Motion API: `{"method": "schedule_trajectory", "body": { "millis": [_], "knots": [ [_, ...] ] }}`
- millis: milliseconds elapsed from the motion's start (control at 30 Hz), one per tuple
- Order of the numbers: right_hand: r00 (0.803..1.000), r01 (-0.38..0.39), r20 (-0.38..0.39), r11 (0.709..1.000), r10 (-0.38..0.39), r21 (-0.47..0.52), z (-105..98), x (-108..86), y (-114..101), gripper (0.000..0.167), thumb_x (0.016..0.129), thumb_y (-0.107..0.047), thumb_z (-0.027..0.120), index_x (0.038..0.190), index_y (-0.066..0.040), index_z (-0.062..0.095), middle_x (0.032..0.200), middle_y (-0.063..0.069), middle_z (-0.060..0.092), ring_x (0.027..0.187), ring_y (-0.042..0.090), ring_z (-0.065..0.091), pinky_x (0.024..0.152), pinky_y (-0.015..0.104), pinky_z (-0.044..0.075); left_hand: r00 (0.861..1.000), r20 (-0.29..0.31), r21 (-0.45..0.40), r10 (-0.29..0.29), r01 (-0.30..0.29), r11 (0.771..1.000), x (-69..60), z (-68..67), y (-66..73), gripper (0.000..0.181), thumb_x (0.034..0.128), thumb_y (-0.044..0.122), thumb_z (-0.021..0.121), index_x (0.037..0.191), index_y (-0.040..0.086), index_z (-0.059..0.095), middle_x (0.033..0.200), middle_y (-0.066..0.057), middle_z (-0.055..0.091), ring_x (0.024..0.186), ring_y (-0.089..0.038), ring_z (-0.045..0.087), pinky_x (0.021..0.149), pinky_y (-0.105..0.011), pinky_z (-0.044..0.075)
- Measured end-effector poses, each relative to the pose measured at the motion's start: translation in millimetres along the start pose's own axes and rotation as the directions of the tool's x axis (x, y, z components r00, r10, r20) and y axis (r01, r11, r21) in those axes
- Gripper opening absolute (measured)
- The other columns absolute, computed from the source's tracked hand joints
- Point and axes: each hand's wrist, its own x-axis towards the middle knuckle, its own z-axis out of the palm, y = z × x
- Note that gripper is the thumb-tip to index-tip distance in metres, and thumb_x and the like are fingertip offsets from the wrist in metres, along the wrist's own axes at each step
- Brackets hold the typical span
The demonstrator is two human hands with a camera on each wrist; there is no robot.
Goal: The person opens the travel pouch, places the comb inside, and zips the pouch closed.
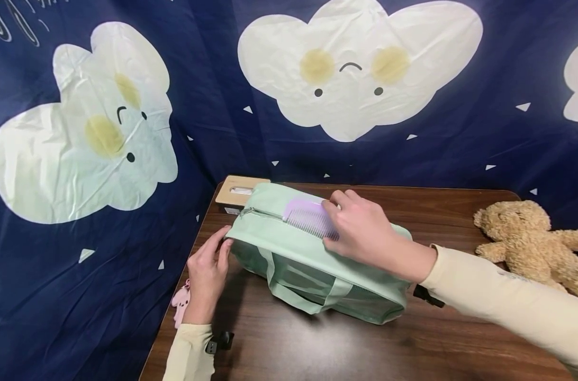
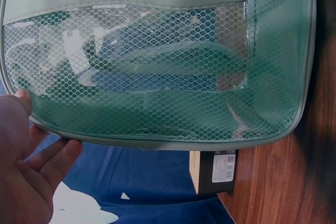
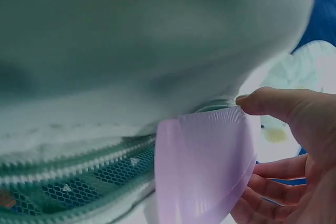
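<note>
A mint-green bag [image 1: 313,264] with see-through mesh sides stands on the table, its carrying strap hanging at the front. Across its top runs a zipper [image 3: 100,166], parted in the right wrist view. Over that opening my right hand [image 1: 360,225] pinches a lilac comb [image 1: 308,217], teeth toward the front of the bag. The comb's far part is hidden by my fingers in the head view. At the bag's left top corner, my left hand [image 1: 210,270] pinches the edge between thumb and fingers, near the zipper's end; the left wrist view shows this grip [image 2: 39,156].
Behind the bag's left end sits a wood-topped tissue box [image 1: 236,191]. A teddy bear [image 1: 532,243] lies at the table's right side. By the left edge is a pink dog-shaped charm [image 1: 181,304]. A blue cloud-print curtain [image 1: 213,106] surrounds the table [image 1: 308,349].
</note>
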Motion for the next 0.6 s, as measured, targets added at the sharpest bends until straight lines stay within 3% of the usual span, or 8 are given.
{"method": "schedule_trajectory", "body": {
  "millis": [233, 400, 600],
  "knots": [
    [0.997, 0.073, -0.012, 0.995, -0.074, -0.068, 12, 9.5, -6, 0.052, 0.07, -0.031, 0.088, 0.105, 0.002, 0.069, 0.092, 0.011, 0.061, 0.08, 0.028, 0.056, 0.065, 0.036, 0.055, 1.0, -0.017, -0.021, 0.022, -0.023, 1.0, -0.5, 1.3, 2.0, 0.036, 0.083, -0.007, 0.08, 0.118, 0.003, 0.075, 0.112, -0.015, 0.077, 0.095, -0.035, 0.076, 0.078, -0.04, 0.056],
    [0.993, 0.11, -0.023, 0.986, -0.114, -0.124, 19, 17.2, -11, 0.054, 0.069, -0.033, 0.09, 0.104, 0.002, 0.068, 0.093, 0.011, 0.062, 0.08, 0.028, 0.057, 0.064, 0.036, 0.054, 1.0, -0.008, 0.001, 0.01, -0.01, 1.0, -0.8, -0.9, 1.9, 0.035, 0.0842, -0.005, 0.08, 0.118, 0.002, 0.075, 0.113, -0.014, 0.077, 0.095, -0.035, 0.076, 0.077, -0.042, 0.057],
    [0.991, 0.137, 0.014, 0.979, -0.136, -0.152, 19, 18.0, -16, 0.053, 0.067, -0.033, 0.091, 0.102, 0.0, 0.068, 0.094, 0.01, 0.063, 0.081, 0.028, 0.058, 0.065, 0.035, 0.055, 1.0, -0.008, -0.004, 0.015, -0.015, 1.0, 0.1, -2.6, 1.1, 0.035, 0.0837, -0.007, 0.08, 0.118, 0.002, 0.075, 0.113, -0.015, 0.077, 0.095, -0.035, 0.076, 0.075, -0.044, 0.056]
  ]
}}
